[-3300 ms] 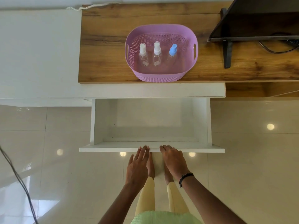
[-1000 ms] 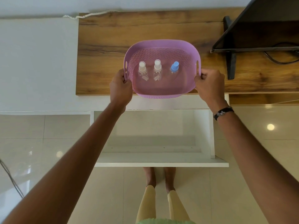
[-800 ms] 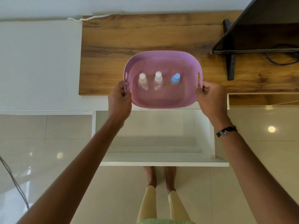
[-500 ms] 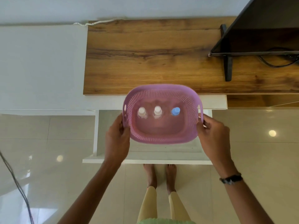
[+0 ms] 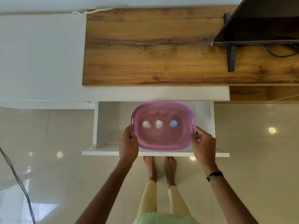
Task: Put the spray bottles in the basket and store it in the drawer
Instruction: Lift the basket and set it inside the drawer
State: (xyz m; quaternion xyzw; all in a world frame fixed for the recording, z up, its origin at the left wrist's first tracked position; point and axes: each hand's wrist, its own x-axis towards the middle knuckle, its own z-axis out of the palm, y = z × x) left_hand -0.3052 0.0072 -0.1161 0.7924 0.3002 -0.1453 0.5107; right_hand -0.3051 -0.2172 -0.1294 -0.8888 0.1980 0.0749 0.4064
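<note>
A purple perforated basket [image 5: 163, 145] hangs inside the open white drawer [image 5: 105, 123]. Three spray bottles stand upright in it: two with white caps [image 5: 145, 124] [image 5: 158, 123] and one with a blue cap [image 5: 173, 123]. My left hand [image 5: 127, 144] grips the basket's left handle and my right hand [image 5: 203, 143] grips its right handle. I cannot tell whether the basket's bottom touches the drawer floor.
The wooden cabinet top [image 5: 153, 46] lies beyond the drawer, with a dark screen on a stand [image 5: 231, 50] at the far right. A cable [image 5: 17, 181] runs over the glossy tiled floor at the left. My bare feet [image 5: 159, 167] stand below the drawer front.
Both hands took hold of the basket on the cabinet top, lifted it, and carried it toward me and down into the open drawer.
</note>
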